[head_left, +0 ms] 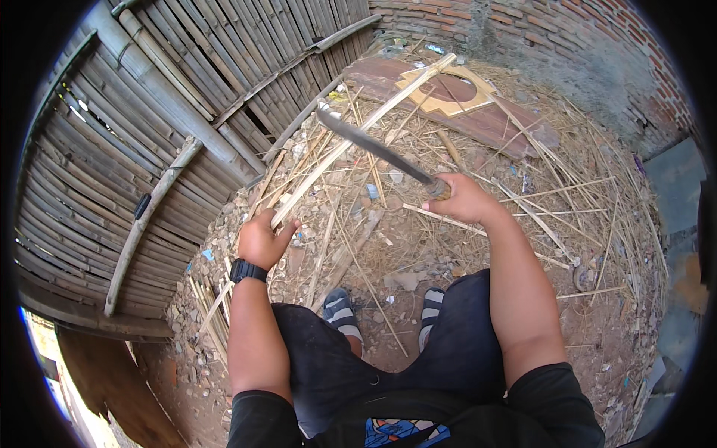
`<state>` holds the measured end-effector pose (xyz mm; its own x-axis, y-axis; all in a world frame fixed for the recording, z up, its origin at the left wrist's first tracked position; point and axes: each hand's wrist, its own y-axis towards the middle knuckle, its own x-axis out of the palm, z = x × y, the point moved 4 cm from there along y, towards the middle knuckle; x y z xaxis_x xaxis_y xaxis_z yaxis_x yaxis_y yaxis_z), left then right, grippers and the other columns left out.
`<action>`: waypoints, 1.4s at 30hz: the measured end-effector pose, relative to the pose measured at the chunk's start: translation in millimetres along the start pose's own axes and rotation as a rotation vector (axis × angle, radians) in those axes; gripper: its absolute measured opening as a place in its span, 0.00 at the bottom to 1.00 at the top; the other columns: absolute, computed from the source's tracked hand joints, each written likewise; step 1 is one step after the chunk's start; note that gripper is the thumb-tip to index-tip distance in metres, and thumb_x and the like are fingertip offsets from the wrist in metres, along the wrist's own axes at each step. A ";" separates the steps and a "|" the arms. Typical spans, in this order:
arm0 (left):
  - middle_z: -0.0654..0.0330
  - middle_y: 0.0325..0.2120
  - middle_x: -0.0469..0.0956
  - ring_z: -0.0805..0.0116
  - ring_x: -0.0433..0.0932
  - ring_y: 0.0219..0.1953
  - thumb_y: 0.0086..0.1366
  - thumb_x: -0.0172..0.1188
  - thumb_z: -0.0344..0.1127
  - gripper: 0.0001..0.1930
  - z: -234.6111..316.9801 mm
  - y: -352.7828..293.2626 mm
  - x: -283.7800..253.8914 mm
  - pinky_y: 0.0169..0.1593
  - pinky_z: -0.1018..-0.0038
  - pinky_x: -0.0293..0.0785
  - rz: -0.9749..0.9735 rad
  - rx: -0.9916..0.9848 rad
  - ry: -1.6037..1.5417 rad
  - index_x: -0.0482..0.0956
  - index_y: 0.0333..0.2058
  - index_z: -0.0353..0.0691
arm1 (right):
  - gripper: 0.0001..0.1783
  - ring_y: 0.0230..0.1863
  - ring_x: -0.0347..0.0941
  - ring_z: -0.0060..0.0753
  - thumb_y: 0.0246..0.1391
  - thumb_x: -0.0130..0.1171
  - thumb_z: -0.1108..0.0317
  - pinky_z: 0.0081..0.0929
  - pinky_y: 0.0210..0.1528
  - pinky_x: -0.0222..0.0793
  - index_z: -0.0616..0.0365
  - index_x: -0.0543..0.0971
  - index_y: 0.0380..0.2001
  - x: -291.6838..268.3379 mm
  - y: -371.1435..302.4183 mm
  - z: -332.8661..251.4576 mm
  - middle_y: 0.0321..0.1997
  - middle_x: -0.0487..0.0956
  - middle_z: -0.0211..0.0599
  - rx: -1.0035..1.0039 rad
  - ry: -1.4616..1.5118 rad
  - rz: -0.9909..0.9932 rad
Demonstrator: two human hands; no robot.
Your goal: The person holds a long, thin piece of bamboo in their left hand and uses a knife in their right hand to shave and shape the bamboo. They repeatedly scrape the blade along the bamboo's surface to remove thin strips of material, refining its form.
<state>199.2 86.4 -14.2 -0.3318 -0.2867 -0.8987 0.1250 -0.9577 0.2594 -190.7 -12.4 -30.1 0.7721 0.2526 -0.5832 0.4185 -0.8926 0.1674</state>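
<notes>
My left hand (263, 237), with a black watch on its wrist, is closed around the lower end of a long pale bamboo strip (396, 103). The strip slants up and away to the right, its far end near a brown board. In my right hand (467, 200) is the handle of a machete (377, 149). Its dark blade points up and left, with the hooked tip beyond the strip's left side in this view. The blade crosses the strip's line; whether they touch I cannot tell.
Thin bamboo sticks, shavings and stones litter the dirt floor (448, 328). A reddish-brown board (366, 78) lies ahead with a pale cut-out frame (426, 104) on it. A bamboo wall (149, 149) stands left, a brick wall (553, 45) behind. Split bamboo pieces (213, 313) lie near my left arm.
</notes>
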 end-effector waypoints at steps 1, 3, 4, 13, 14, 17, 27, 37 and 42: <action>0.49 0.22 0.79 0.52 0.80 0.26 0.57 0.73 0.53 0.24 -1.0 -1.5 0.4 0.34 0.60 0.76 -0.070 -0.029 -0.025 0.81 0.35 0.34 | 0.18 0.23 0.76 0.39 0.49 0.73 0.59 0.36 0.27 0.70 0.59 0.78 0.36 8.9 1.4 -14.9 0.21 0.78 0.34 -0.254 -0.215 0.053; 0.56 0.21 0.78 0.62 0.77 0.25 0.57 0.73 0.53 0.24 -6.1 -9.6 8.5 0.33 0.64 0.74 -0.251 -0.055 -0.195 0.81 0.35 0.35 | 0.19 0.31 0.78 0.49 0.50 0.72 0.57 0.41 0.35 0.72 0.58 0.79 0.38 11.4 0.9 -36.7 0.25 0.80 0.41 -0.145 -0.351 0.024; 0.59 0.20 0.77 0.67 0.76 0.24 0.57 0.73 0.54 0.24 -2.6 -13.8 9.8 0.32 0.67 0.73 -0.344 -0.068 -0.282 0.82 0.35 0.35 | 0.20 0.35 0.79 0.54 0.50 0.71 0.56 0.44 0.39 0.73 0.57 0.80 0.39 10.0 -1.4 -46.3 0.28 0.81 0.44 -0.087 -0.421 0.009; 0.67 0.22 0.76 0.76 0.72 0.26 0.58 0.73 0.53 0.24 -6.5 -14.7 18.9 0.32 0.73 0.71 -0.462 -0.146 -0.445 0.81 0.38 0.35 | 0.18 0.38 0.79 0.53 0.51 0.70 0.57 0.45 0.39 0.74 0.52 0.78 0.42 33.2 3.9 -58.6 0.34 0.82 0.44 -0.157 -0.507 0.100; 0.67 0.22 0.76 0.76 0.72 0.26 0.58 0.73 0.52 0.24 -3.3 -14.9 19.1 0.32 0.73 0.71 -0.468 -0.153 -0.460 0.81 0.37 0.35 | 0.18 0.38 0.80 0.53 0.50 0.70 0.58 0.46 0.39 0.74 0.53 0.78 0.41 38.4 3.6 -61.6 0.34 0.82 0.44 -0.181 -0.543 0.078; 0.68 0.22 0.76 0.77 0.72 0.25 0.58 0.74 0.52 0.23 -1.9 -17.5 20.5 0.31 0.74 0.70 -0.499 -0.187 -0.476 0.81 0.37 0.35 | 0.17 0.37 0.80 0.53 0.50 0.70 0.59 0.47 0.38 0.75 0.54 0.76 0.39 41.8 2.6 -73.6 0.34 0.82 0.45 -0.215 -0.596 0.087; 0.64 0.20 0.75 0.73 0.71 0.23 0.58 0.72 0.55 0.28 -13.7 -15.1 29.2 0.29 0.72 0.70 -0.469 -0.127 -0.421 0.82 0.39 0.31 | 0.19 0.37 0.81 0.53 0.51 0.70 0.57 0.48 0.39 0.75 0.56 0.77 0.39 34.7 0.4 -74.6 0.29 0.81 0.48 -0.038 -0.543 0.100; 0.59 0.19 0.75 0.67 0.74 0.23 0.57 0.71 0.59 0.30 -17.0 -16.2 31.2 0.31 0.67 0.72 -0.559 -0.164 -0.313 0.82 0.36 0.31 | 0.25 0.35 0.80 0.58 0.53 0.69 0.51 0.48 0.40 0.75 0.64 0.78 0.41 3.9 11.9 -41.1 0.30 0.81 0.55 0.229 -0.449 0.195; 0.64 0.19 0.76 0.73 0.74 0.22 0.59 0.71 0.54 0.25 -11.9 -13.1 35.1 0.27 0.72 0.71 -0.604 -0.111 -0.276 0.83 0.38 0.33 | 0.23 0.37 0.80 0.58 0.52 0.69 0.54 0.50 0.41 0.74 0.62 0.77 0.41 41.9 4.1 -56.8 0.31 0.81 0.54 0.088 -0.547 -0.036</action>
<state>197.1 89.2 -53.4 -0.5989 0.2882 -0.7472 -0.0674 -0.9478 -0.3116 -129.5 15.7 -8.7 0.3871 0.0739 -0.9191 0.3807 -0.9207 0.0863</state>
